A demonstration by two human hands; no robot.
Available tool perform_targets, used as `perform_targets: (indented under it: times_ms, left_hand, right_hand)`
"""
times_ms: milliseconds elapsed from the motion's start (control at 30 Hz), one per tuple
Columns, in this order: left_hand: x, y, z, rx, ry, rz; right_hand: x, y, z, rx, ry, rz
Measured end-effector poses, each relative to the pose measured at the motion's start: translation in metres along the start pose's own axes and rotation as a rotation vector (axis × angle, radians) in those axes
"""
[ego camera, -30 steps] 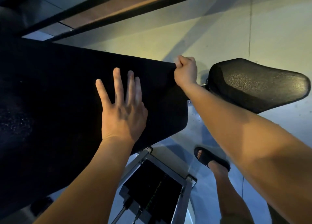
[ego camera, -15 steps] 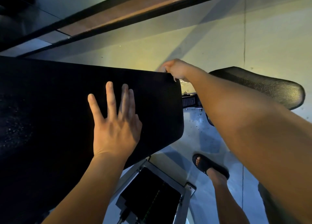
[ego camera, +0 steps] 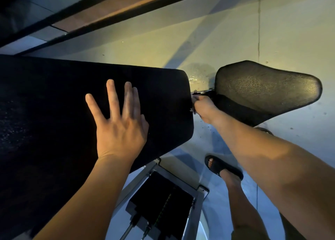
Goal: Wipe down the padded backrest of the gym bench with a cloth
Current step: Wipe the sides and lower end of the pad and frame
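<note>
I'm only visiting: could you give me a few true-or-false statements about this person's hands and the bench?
1. The left hand lies flat on the backrest, fingers spread. True.
2. The right hand rests on top of the seat pad. False: it is at the backrest's end edge, fingers curled, beside the seat pad.
3. The foot wears a black sandal. True.
4. A white towel covers the backrest. False: its surface shows only black.
</note>
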State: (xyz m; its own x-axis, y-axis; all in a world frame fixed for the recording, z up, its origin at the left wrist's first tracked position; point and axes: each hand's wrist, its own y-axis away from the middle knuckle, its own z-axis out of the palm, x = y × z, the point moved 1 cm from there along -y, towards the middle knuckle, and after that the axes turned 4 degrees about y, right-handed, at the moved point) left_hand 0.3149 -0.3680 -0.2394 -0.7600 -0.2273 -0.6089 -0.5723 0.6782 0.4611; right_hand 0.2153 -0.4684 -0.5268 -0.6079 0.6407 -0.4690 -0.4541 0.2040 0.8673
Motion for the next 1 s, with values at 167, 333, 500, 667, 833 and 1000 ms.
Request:
perform_targets:
  times_ms: [167, 333, 500, 667, 833, 1000]
  left_hand:
    - [0.002, 0.001, 0.003, 0.008, -0.02, -0.002]
    - [0.003, 0.001, 0.002, 0.004, -0.062, -0.006]
    - [0.005, 0.001, 0.003, -0.003, -0.088, -0.014]
    - [0.008, 0.002, 0.006, 0.005, -0.142, -0.032]
    - [0.007, 0.004, 0.006, 0.015, -0.159, -0.031]
    - [0.006, 0.01, 0.002, 0.033, -0.129, -0.018]
  right_hand:
    - [-0.051, -0.009, -0.005, 0.168, -0.15, -0.128]
    - [-0.017, 0.041, 0.0, 0.177, -0.089, -0.258]
    - [0.058, 0.098, 0.015, 0.057, -0.113, -0.107]
    - [0.008, 0.05, 0.007, 0.258, 0.077, -0.321]
    - [0.062, 0.086, 0.024, 0.282, 0.119, -0.301]
    - [0.103, 0.114, 0.037, 0.214, 0.011, -0.166]
